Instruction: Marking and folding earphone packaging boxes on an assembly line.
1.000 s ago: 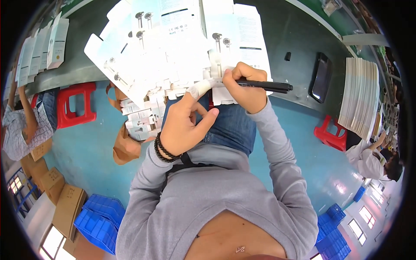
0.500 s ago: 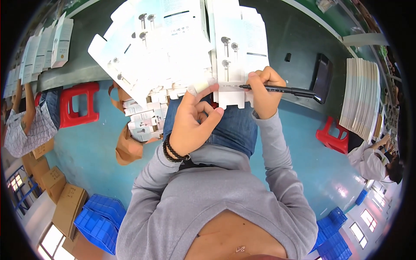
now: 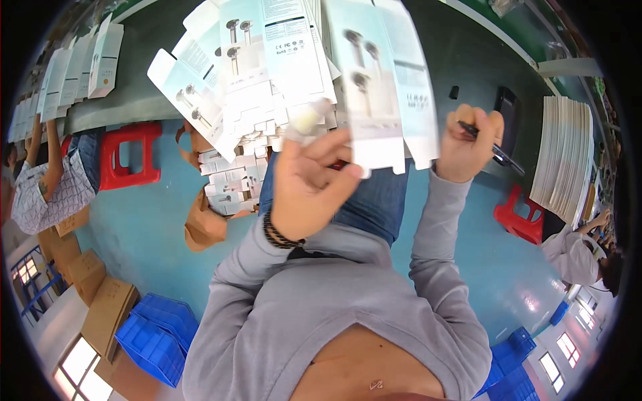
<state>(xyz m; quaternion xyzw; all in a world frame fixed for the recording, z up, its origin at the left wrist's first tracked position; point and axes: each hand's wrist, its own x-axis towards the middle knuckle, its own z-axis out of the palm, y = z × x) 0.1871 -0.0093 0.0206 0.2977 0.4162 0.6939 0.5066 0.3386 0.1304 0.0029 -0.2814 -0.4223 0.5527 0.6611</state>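
Note:
A flat, unfolded white and pale blue carton (image 3: pixel 378 123) printed with earphones is tilted up over the near edge of the dark table. My left hand (image 3: pixel 304 190) pinches its lower left corner between thumb and fingers. A pale wrap (image 3: pixel 307 121), blurred by motion, covers the tip of my left index finger. To the right of the carton, my right hand (image 3: pixel 467 148) is closed round a black marker pen (image 3: pixel 509 160), whose long end points down to the right. The pen is apart from the carton. More flat cartons (image 3: pixel 267 60) lie in an overlapping pile to the left.
A small black cap (image 3: pixel 454 92) and a black device (image 3: pixel 507 110) lie on the table. Farther right stands a tall stack of flat cartons (image 3: pixel 562 157). Red stools (image 3: pixel 130 157), blue crates (image 3: pixel 154 334) and a brown bag (image 3: pixel 204 227) of cartons are around me. People sit at both sides.
My right hand has moved right, taking the pen off the carton. My left hand now has the carton's lower corner pinched, and the carton has lifted and tilted.

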